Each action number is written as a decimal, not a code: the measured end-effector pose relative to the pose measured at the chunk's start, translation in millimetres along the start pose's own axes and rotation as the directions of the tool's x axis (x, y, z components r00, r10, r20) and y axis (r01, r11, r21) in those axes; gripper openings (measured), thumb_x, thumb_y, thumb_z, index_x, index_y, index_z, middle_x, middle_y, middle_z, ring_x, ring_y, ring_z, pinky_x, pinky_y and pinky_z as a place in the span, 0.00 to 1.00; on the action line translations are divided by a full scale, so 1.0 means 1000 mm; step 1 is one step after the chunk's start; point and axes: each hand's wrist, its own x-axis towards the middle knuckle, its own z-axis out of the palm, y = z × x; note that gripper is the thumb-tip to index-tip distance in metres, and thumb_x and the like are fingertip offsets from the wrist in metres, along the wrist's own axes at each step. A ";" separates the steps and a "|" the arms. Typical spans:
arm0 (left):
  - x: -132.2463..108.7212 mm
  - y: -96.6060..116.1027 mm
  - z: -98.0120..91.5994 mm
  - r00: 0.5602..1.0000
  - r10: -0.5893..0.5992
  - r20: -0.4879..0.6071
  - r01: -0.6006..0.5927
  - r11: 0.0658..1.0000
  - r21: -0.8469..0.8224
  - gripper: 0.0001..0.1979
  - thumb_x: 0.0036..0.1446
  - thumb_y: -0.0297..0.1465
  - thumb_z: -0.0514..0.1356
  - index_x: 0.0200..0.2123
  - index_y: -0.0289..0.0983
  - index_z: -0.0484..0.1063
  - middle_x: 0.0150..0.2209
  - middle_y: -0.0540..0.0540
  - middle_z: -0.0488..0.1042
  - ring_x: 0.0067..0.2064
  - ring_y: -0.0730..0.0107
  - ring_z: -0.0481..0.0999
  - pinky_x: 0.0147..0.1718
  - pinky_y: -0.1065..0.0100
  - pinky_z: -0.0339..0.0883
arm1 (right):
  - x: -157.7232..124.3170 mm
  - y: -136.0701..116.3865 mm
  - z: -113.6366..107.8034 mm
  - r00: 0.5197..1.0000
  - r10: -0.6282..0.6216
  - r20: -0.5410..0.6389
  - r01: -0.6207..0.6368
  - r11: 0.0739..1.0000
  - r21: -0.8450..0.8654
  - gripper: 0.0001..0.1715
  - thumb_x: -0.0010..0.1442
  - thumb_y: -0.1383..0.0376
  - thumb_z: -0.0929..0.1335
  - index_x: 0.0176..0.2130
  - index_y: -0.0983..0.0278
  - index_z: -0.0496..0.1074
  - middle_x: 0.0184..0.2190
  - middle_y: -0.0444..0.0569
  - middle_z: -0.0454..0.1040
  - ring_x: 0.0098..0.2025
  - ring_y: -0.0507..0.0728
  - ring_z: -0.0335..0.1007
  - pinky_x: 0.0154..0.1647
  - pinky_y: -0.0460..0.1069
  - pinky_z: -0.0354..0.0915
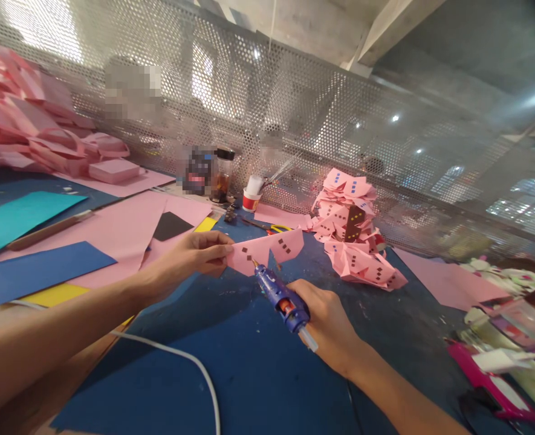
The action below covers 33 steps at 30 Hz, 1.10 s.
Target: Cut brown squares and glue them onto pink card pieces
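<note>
My left hand (199, 254) pinches the left end of a pink paper cut-out (267, 249) with small dark squares on it, holding it above the blue table surface (244, 368). My right hand (326, 320) grips a blue hot glue gun (282, 297). Its nozzle tip touches the lower edge of the pink cut-out near the middle. A white glue stick pokes out of the gun's rear. A white cord (176, 356) runs across the table below my left arm.
A heap of finished pink cut-outs (353, 235) lies right of centre. Pink, blue, teal and yellow paper sheets (68, 241) cover the left. A red-white cup (251, 196), jars and scissors stand by the perforated metal screen (294, 109). Clutter fills the right edge.
</note>
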 end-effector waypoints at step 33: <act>-0.006 0.012 0.003 0.999 0.039 -0.034 -0.037 0.998 0.041 0.16 0.51 0.44 0.67 0.36 0.38 0.77 0.25 0.48 0.76 0.26 0.67 0.75 0.25 0.68 0.67 | 0.000 0.000 0.000 0.999 0.034 0.042 -0.031 0.998 -0.056 0.05 0.59 0.71 0.62 0.34 0.61 0.64 0.30 0.43 0.67 0.26 0.51 0.61 0.28 0.46 0.52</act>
